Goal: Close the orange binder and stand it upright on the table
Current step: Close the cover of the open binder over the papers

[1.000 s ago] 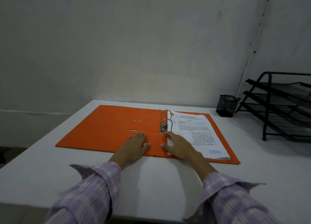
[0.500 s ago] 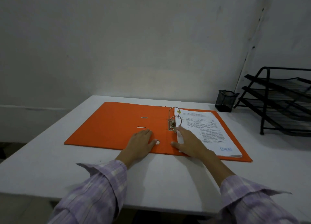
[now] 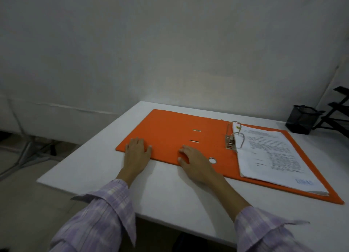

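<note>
The orange binder (image 3: 170, 134) lies open and flat on the white table (image 3: 170, 195). Its metal ring mechanism (image 3: 233, 138) stands near the middle, with a stack of printed papers (image 3: 270, 153) on the right half. My left hand (image 3: 137, 153) rests flat on the near left corner of the bare left cover, fingers spread. My right hand (image 3: 194, 163) lies on the near edge of that same cover, just left of the round spine hole (image 3: 212, 160), fingers slightly curled on the surface. Neither hand grips anything.
A black mesh pen cup (image 3: 301, 120) stands at the back right of the table, beside a black wire tray rack (image 3: 340, 111) at the frame's right edge. The table's left edge (image 3: 85, 147) is close to my left hand. A wall is behind.
Both hands have slid left along the binder's near edge: the left from the spine area to the left cover's corner, the right off the papers onto the left cover. The view has turned left.
</note>
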